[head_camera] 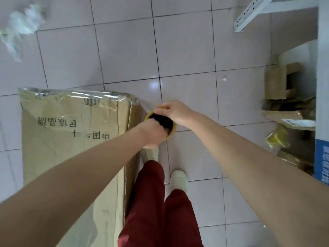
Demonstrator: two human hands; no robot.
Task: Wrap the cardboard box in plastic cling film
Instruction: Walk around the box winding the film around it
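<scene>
A large brown cardboard box [71,132] with printed characters stands on the tiled floor at my left, its far top edge covered in shiny cling film [74,94]. Just right of the box's far corner I hold an upright cling film roll [170,130] with a yellow-rimmed hollow core. My left hand [153,132] has its fingers curled into the core from the near side. My right hand [173,111] grips the rim from the far side. A thin strip of film runs from the roll to the box corner.
Torn cardboard pieces [281,86] and yellow packets [277,138] lie at the right beside a blue and white panel [321,157]. A white perforated metal rail [252,13] is at the top right. Crumpled plastic [21,25] lies top left. My legs and shoes [179,179] stand beside the box.
</scene>
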